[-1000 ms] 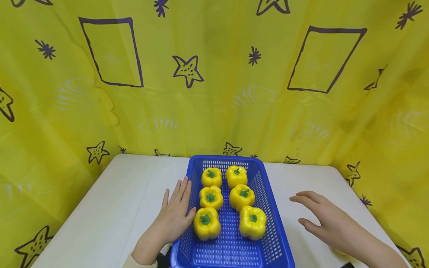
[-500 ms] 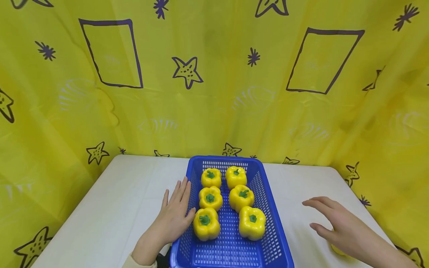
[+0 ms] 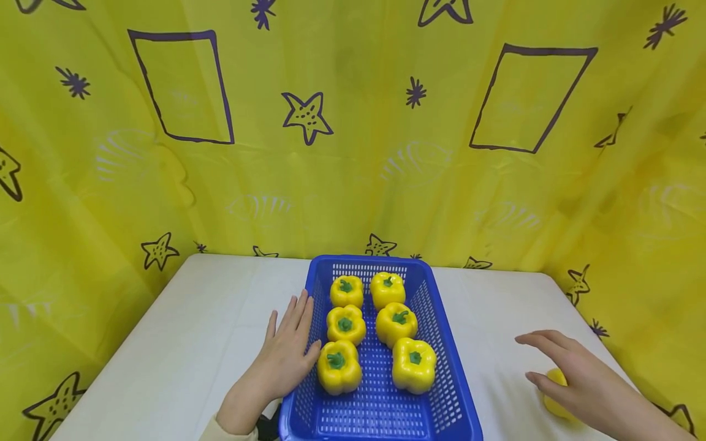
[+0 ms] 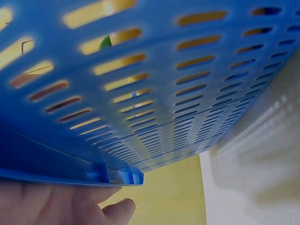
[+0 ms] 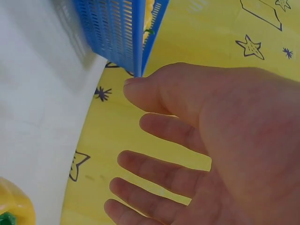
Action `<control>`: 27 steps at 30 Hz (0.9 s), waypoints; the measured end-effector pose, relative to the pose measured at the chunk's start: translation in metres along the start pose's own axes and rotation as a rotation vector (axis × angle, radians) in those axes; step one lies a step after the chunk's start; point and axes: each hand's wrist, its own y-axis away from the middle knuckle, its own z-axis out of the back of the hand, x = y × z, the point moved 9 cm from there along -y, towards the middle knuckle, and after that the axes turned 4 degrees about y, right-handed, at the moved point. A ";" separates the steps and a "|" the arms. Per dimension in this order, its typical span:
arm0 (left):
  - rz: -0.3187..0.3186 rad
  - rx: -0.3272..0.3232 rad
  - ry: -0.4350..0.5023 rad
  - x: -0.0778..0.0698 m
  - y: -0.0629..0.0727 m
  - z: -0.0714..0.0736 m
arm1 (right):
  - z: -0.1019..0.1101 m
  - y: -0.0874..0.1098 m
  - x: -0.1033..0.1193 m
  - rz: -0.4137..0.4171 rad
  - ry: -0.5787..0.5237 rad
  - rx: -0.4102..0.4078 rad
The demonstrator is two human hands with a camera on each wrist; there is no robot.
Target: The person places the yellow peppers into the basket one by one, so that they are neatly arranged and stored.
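My left hand rests along the left rim of a blue plastic basket, its fingers straight. In the left wrist view, fingers show just under the basket's rim. Inside the basket, several yellow bell peppers with green stems stand in two columns. To the right of the basket, my right hand hovers above the table with fingers apart, holding nothing. Partly hidden beneath it is another yellow bell pepper, whose green stem appears at the lower left of the right wrist view.
A white table carries the basket, which reaches close to its far edge. Yellow curtain printed with dark stars and frames hangs behind and at both sides. The basket's front end reaches the bottom of the head view.
My right hand has moved rightward, away from the basket, and more of the yellow bell pepper beneath it shows. The left hand and the peppers in the basket stay put.
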 end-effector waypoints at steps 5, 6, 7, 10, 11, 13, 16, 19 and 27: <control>0.003 0.003 0.004 0.001 0.000 -0.001 | -0.009 0.004 -0.013 -0.076 -0.042 0.106; 0.004 0.005 0.004 0.001 0.000 -0.001 | -0.011 0.005 -0.016 -0.088 -0.047 0.122; 0.005 0.006 0.004 0.001 0.000 -0.001 | -0.012 0.006 -0.019 -0.096 -0.052 0.133; 0.006 0.006 0.004 0.001 0.000 -0.001 | -0.015 0.009 -0.025 -0.100 -0.039 0.135; 0.007 0.006 0.004 0.001 0.000 -0.001 | -0.014 0.010 -0.026 -0.088 -0.027 0.115; 0.008 0.004 0.004 0.001 -0.001 0.000 | -0.015 0.012 -0.028 -0.077 -0.006 0.093; 0.008 0.004 0.001 0.001 -0.001 0.001 | -0.015 0.015 -0.031 -0.055 0.020 0.066; 0.009 0.005 0.000 0.000 -0.001 0.001 | -0.018 0.015 -0.035 -0.056 0.023 0.079; 0.003 0.003 0.005 0.000 0.000 0.001 | -0.029 0.016 -0.047 -0.097 0.005 0.166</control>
